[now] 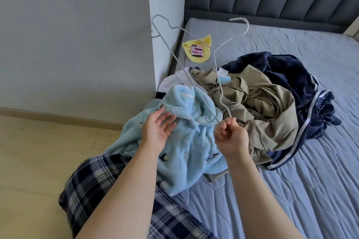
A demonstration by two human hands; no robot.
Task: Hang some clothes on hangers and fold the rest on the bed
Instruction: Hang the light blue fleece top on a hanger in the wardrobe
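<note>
**A:** 2 wire hangers are up in the air above the blue fleece. The right hand pinches both by their lower ends, fingers curled tight, just over the fleece's zip edge.

**B:** And the left hand?

**A:** It is spread loose with the palm on the fleece near its collar, gripping nothing.

**B:** Where does the fleece sit?

**A:** It lies crumpled at the bed edge and spills off toward the person's checked trousers. A khaki garment touches the fleece on its right, and a navy garment lies beyond that. A yellow cloth carrying a phone is well behind the fleece.

**B:** So which step is this?

**A:** I'd judge it's the start of hanging, with the fleece picked as the first piece. Nothing is on a hanger yet and nothing is folded.

**B:** What does the next move call for?

**A:** Probably parting the 2 hangers and setting 1 aside. Then the left hand would open the collar so a hanger shoulder can slide in. The wires cross and could snag each other, or catch the zip.
</note>
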